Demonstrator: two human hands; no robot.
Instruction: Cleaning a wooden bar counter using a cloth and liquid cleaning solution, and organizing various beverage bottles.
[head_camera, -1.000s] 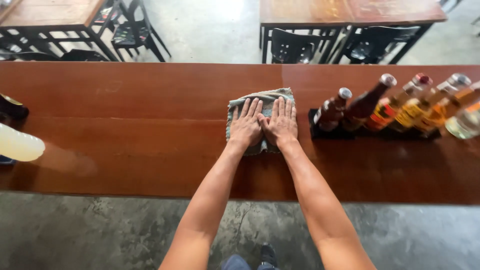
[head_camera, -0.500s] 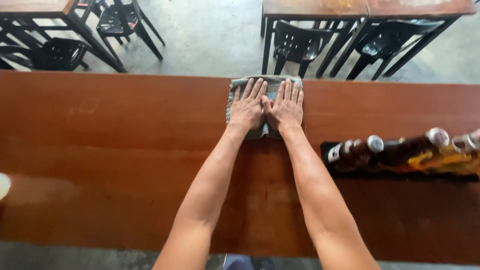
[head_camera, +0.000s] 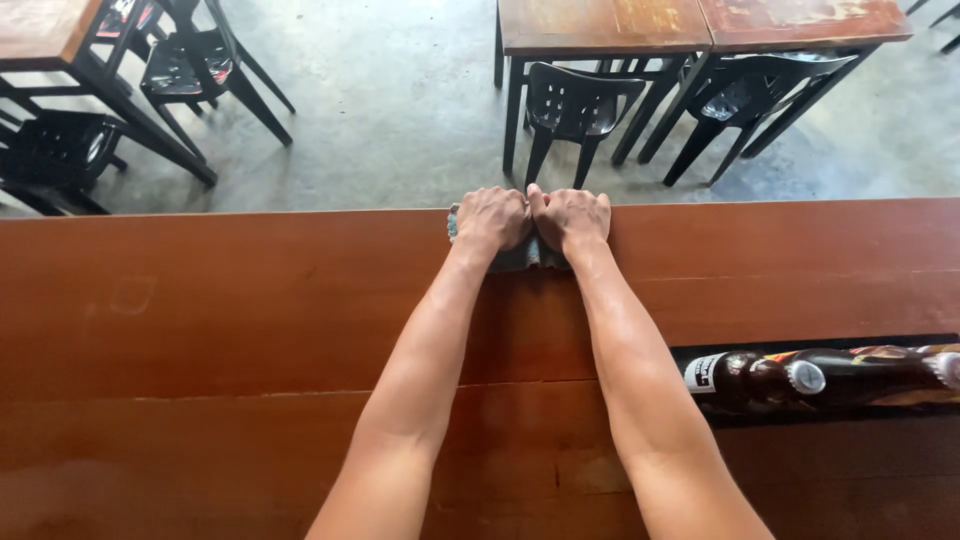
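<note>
Fingers of your left hand (head_camera: 492, 218) and right hand (head_camera: 570, 217) curl down over the grey cloth (head_camera: 520, 256), pressing it at the bench's (head_camera: 220, 330) far edge. Your wipe has reached that edge; near you, the strip beside the bottles (head_camera: 800, 375) looks unwiped.

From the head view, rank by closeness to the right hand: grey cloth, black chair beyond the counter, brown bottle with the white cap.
1. Grey cloth: under the right hand, at the counter's far edge.
2. Black chair: just beyond that edge, on the floor.
3. Brown bottle: nearer side, far right.
</note>
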